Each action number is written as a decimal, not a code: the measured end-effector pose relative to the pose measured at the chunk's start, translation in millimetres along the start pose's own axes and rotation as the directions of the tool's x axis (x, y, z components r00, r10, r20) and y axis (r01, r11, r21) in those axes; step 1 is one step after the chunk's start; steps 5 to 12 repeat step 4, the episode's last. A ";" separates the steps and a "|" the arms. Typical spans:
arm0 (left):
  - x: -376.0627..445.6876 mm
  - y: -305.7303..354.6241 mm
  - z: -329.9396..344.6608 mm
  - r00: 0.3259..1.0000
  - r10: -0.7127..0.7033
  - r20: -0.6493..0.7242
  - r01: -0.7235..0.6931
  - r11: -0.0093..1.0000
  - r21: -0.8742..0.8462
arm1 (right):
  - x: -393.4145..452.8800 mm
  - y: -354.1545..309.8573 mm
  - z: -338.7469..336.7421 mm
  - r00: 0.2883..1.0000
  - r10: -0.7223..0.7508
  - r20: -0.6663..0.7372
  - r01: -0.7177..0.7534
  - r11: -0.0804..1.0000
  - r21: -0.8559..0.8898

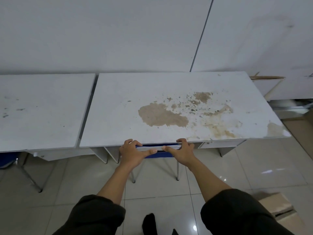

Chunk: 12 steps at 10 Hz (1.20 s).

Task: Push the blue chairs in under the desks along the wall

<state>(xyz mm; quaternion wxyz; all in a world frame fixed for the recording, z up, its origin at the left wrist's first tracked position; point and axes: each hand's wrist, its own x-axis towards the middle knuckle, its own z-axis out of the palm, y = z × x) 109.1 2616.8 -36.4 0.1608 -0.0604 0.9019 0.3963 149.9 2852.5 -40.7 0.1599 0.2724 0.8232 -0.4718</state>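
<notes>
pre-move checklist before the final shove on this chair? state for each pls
1. Both hands on the chair back: ok. The left hand and the right hand grip the top of the blue chair.
2. Chair lined up with the knee space of the stained desk: ok, it sits between the desk's supports.
3. Seat already under the desktop: ok, only the backrest and rear legs show.
4. Room left behind the chair under the desk: cannot tell, hidden by the desktop.
5. Fingers clear of the desk edge: not ok, the fingertips sit right at it.
6. Second blue chair under the left desk: cannot tell, mostly cut off.
</notes>
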 end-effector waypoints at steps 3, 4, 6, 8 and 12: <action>-6.7 18.8 -21.6 0.989 -0.061 0.132 0.046 0.993 0.113 | -6.8 -19.5 -15.9 0.985 0.133 0.109 -0.095 0.950 -0.298; -3.7 34.2 -35.5 0.971 -0.086 0.223 0.044 0.982 0.186 | -9.2 -45.8 -28.3 0.989 0.080 0.123 -0.025 0.917 -0.399; -3.7 34.2 -35.5 0.971 -0.086 0.223 0.044 0.982 0.186 | -9.2 -45.8 -28.3 0.989 0.080 0.123 -0.025 0.917 -0.399; -3.7 34.2 -35.5 0.971 -0.086 0.223 0.044 0.982 0.186 | -9.2 -45.8 -28.3 0.989 0.080 0.123 -0.025 0.917 -0.399; -3.7 34.2 -35.5 0.971 -0.086 0.223 0.044 0.982 0.186 | -9.2 -45.8 -28.3 0.989 0.080 0.123 -0.025 0.917 -0.399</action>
